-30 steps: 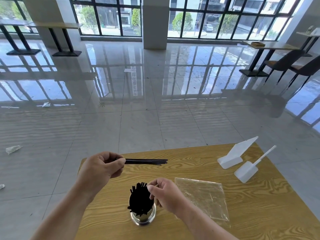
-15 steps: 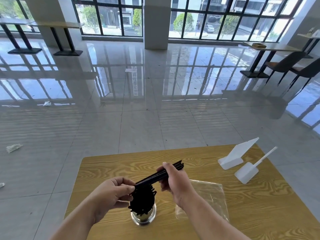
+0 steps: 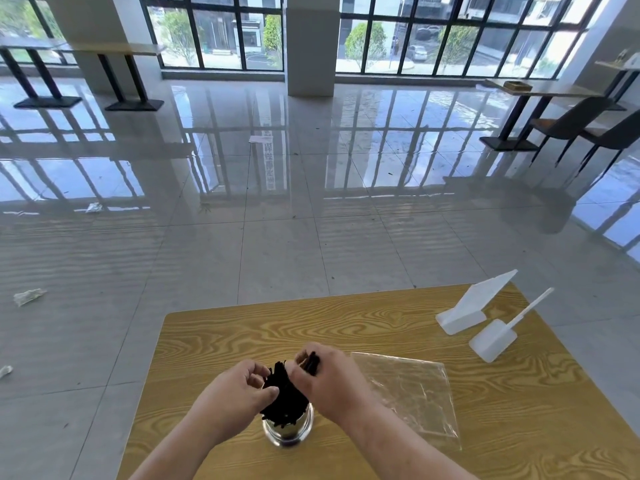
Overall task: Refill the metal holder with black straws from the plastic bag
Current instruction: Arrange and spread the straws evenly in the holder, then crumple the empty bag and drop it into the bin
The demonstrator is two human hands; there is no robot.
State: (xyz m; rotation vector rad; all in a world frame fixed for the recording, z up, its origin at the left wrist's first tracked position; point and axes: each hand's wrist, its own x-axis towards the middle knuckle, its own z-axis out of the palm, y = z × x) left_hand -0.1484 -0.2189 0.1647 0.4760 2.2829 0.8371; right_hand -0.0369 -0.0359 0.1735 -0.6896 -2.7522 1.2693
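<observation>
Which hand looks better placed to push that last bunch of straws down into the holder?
Right hand: it grips the loose straws above the holder. The left hand only steadies the standing bundle.

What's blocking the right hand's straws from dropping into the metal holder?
Only the black straws already packed in the metal holder. The right hand holds its few straws right above the opening; the left hand steadies the bunch from the side. Nothing else intervenes.
</observation>
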